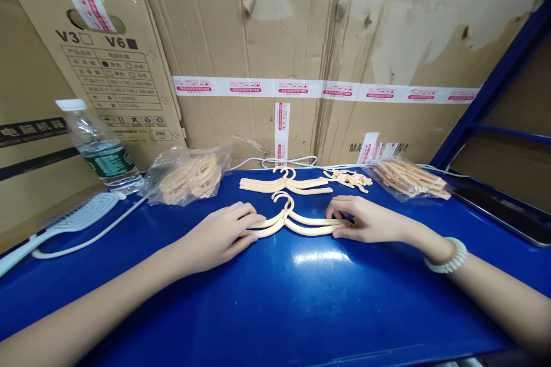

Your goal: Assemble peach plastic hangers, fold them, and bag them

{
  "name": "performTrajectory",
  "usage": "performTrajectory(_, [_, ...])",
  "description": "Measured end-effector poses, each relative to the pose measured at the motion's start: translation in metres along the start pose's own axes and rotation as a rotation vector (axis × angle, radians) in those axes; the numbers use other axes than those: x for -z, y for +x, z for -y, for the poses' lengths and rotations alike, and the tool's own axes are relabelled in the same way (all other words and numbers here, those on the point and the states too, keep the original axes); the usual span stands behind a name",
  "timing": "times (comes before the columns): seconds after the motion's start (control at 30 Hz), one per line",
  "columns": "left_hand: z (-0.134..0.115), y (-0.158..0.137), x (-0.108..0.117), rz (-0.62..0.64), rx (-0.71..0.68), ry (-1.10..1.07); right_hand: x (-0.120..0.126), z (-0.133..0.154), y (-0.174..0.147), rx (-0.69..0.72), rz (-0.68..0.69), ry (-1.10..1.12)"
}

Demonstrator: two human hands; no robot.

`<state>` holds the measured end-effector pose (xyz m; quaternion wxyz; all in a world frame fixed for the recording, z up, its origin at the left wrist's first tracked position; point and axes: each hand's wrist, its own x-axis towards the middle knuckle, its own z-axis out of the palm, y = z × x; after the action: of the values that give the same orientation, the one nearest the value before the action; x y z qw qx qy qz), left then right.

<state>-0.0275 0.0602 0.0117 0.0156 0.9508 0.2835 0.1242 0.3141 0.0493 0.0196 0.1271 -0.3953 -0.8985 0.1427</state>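
A small cream plastic hanger (293, 220) lies flat on the blue table (275, 298). My left hand (219, 235) pinches its left end, and my right hand (365, 219) pinches its right end; both rest on the table. A white bead bracelet (447, 257) circles my right wrist. Behind it lies a second cream hanger (286, 183), untouched. Loose cream hanger pieces (349, 178) sit to its right.
A clear bag of curved cream parts (189, 175) lies at back left, another bag of straight cream parts (408, 178) at back right. A water bottle (101, 149), a white handheld fan (81, 215) and a white cable (288, 161) are nearby. Cardboard boxes (279, 40) wall the back.
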Motion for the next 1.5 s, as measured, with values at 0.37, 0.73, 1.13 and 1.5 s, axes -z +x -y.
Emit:
performTrajectory(0.37, [0.002, 0.001, -0.006, -0.025, 0.019, -0.008, 0.0, -0.004, -0.001, -0.012, 0.013, 0.062])
performTrajectory(0.73, [0.011, 0.003, -0.012, -0.093, 0.037, -0.176, 0.003, -0.019, 0.0, -0.065, -0.06, 0.124])
performTrajectory(1.13, [0.015, 0.003, -0.017, -0.165, 0.141, -0.327, 0.03, -0.039, -0.015, -0.155, -0.165, 0.042])
performTrajectory(1.5, [0.015, 0.002, -0.016, -0.148, 0.143, -0.378, 0.031, -0.039, -0.018, -0.145, 0.077, 0.025])
